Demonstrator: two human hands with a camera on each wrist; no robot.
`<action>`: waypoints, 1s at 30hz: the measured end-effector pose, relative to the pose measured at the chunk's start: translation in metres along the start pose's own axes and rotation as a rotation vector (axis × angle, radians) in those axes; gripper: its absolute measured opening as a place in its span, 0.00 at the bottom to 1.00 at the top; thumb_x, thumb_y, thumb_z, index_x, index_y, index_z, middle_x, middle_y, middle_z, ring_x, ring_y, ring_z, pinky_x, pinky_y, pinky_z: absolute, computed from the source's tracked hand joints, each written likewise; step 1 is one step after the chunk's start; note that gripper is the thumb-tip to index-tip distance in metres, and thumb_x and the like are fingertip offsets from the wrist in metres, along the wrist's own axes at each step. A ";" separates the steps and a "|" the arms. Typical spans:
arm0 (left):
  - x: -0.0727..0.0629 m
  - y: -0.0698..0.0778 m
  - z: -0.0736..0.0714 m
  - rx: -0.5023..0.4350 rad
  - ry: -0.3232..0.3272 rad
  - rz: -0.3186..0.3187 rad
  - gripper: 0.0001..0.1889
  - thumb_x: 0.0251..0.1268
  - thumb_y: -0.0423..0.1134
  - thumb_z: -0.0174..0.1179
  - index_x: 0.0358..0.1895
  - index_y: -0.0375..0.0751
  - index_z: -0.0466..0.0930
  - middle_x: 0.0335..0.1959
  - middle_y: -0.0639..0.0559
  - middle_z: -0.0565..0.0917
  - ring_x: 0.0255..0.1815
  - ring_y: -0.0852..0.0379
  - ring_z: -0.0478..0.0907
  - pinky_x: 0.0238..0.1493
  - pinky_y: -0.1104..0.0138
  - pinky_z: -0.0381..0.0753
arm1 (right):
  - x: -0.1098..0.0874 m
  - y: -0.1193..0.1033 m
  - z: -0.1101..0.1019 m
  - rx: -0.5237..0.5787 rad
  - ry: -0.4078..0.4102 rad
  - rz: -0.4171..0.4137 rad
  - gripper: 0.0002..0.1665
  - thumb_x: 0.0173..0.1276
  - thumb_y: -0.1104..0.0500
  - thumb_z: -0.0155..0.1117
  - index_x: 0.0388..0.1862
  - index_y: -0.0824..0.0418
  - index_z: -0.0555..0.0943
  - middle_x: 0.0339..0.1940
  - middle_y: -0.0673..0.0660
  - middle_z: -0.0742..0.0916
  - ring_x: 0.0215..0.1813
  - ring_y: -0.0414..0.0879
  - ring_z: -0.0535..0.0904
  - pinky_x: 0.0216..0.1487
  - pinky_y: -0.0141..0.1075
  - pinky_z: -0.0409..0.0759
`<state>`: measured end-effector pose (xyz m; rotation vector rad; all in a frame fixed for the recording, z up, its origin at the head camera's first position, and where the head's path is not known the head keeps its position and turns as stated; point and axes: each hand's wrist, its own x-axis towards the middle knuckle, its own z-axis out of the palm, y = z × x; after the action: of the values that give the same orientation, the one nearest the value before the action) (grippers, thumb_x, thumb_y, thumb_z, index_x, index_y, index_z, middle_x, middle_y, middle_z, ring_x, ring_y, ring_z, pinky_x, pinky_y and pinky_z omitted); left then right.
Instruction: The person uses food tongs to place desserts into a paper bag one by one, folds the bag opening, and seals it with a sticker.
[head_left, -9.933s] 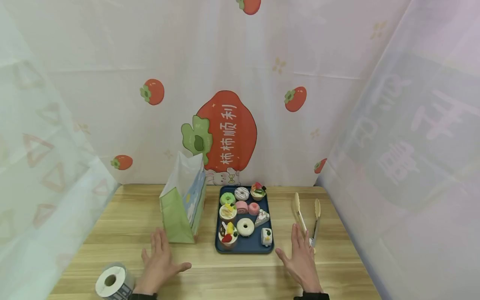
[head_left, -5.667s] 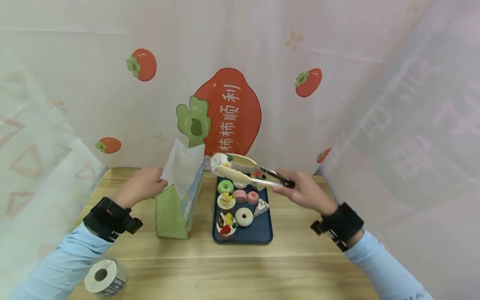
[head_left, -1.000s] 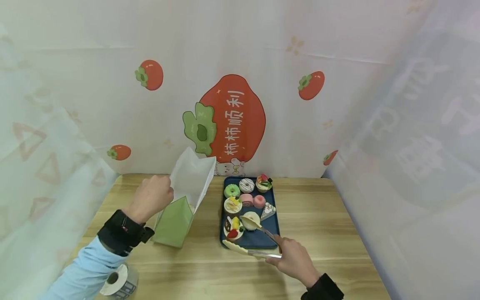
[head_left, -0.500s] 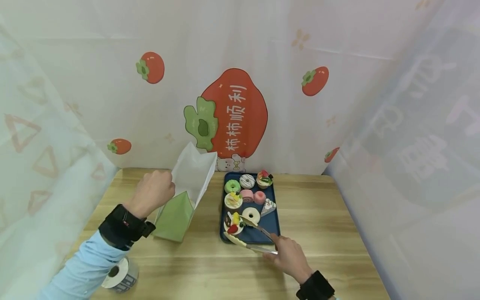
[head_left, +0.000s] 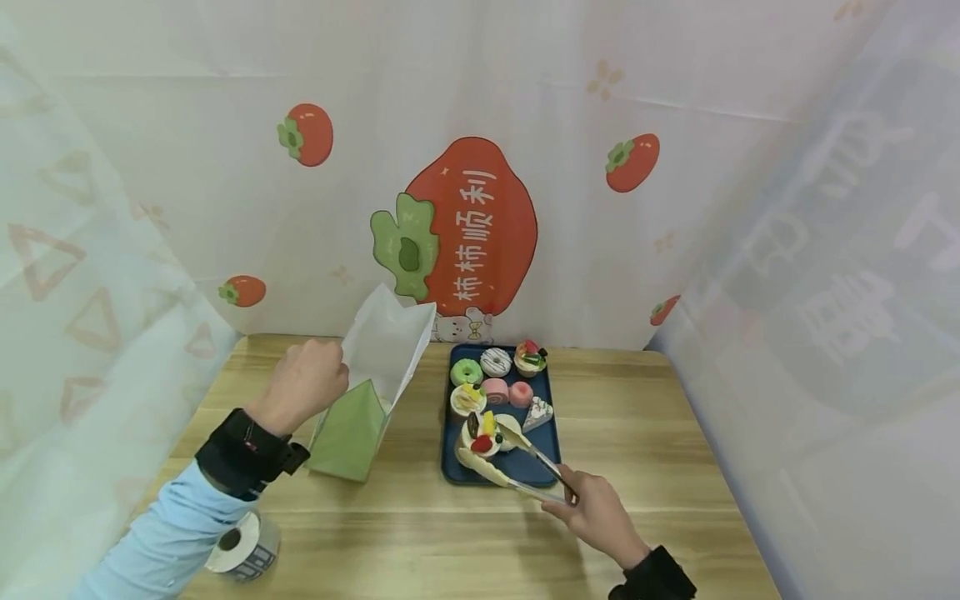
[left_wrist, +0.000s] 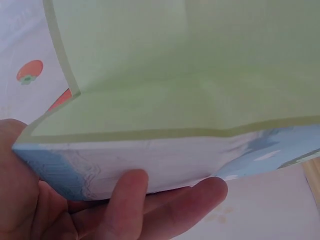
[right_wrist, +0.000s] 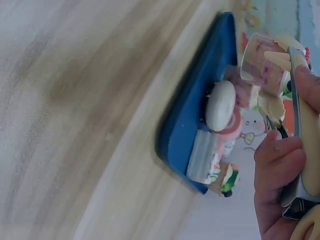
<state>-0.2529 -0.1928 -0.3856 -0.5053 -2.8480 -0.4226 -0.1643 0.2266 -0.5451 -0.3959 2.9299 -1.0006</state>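
My left hand (head_left: 303, 383) grips the rim of an upright paper bag (head_left: 348, 433), whose white inside faces up. In the left wrist view, its fingers curl along the bag's edge (left_wrist: 145, 165). My right hand (head_left: 596, 512) holds metal tongs (head_left: 483, 468) with pale yellow tips. Between the tips is a toy cake cup (head_left: 480, 442) topped with red and yellow fruit. The right wrist view shows the cup (right_wrist: 265, 65) raised off the blue tray (right_wrist: 180, 120) and tilted. The bag's contents are hidden.
Several toy sweets stand on the tray, including a green donut (head_left: 467, 372), a pink roll (head_left: 495, 390), a triangular cake slice (head_left: 537, 413) and a fruit cupcake (head_left: 530, 358). A label roll (head_left: 243, 546) sits at the table's front left, beside the left forearm. A printed curtain hangs behind.
Earlier, my right hand took up the tongs and carried a small white cake off the tray; my left hand took the bag's rim. Just now the tongs closed round the fruit cup and lifted it.
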 end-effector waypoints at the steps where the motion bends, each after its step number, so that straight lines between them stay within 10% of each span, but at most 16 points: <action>1: 0.000 0.000 0.000 0.003 0.002 -0.001 0.15 0.57 0.23 0.51 0.15 0.40 0.66 0.14 0.53 0.62 0.15 0.54 0.62 0.17 0.62 0.63 | 0.000 0.000 -0.005 0.029 -0.006 0.008 0.36 0.60 0.56 0.78 0.62 0.74 0.78 0.19 0.43 0.73 0.18 0.32 0.60 0.21 0.28 0.58; 12: 0.002 0.005 0.000 -0.008 0.010 0.010 0.17 0.56 0.23 0.51 0.14 0.43 0.63 0.16 0.55 0.58 0.16 0.55 0.59 0.19 0.62 0.61 | 0.019 -0.027 -0.084 0.227 -0.006 -0.083 0.38 0.62 0.58 0.75 0.64 0.80 0.73 0.20 0.47 0.75 0.17 0.34 0.62 0.18 0.29 0.60; 22: 0.000 0.009 -0.001 -0.017 0.001 0.007 0.18 0.56 0.23 0.51 0.13 0.43 0.62 0.16 0.55 0.59 0.16 0.55 0.60 0.18 0.62 0.62 | 0.076 -0.079 -0.142 0.073 -0.014 -0.195 0.33 0.64 0.55 0.75 0.64 0.71 0.78 0.17 0.47 0.71 0.16 0.37 0.58 0.22 0.32 0.58; 30: 0.000 0.012 -0.001 -0.009 -0.026 -0.002 0.18 0.58 0.23 0.51 0.13 0.43 0.64 0.15 0.55 0.60 0.15 0.56 0.61 0.17 0.64 0.61 | 0.118 -0.124 -0.157 0.039 -0.185 -0.301 0.29 0.67 0.56 0.72 0.63 0.69 0.80 0.17 0.46 0.67 0.15 0.38 0.55 0.22 0.33 0.55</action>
<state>-0.2480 -0.1819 -0.3822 -0.5138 -2.8730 -0.4318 -0.2660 0.1974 -0.3377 -0.8964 2.7326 -0.9848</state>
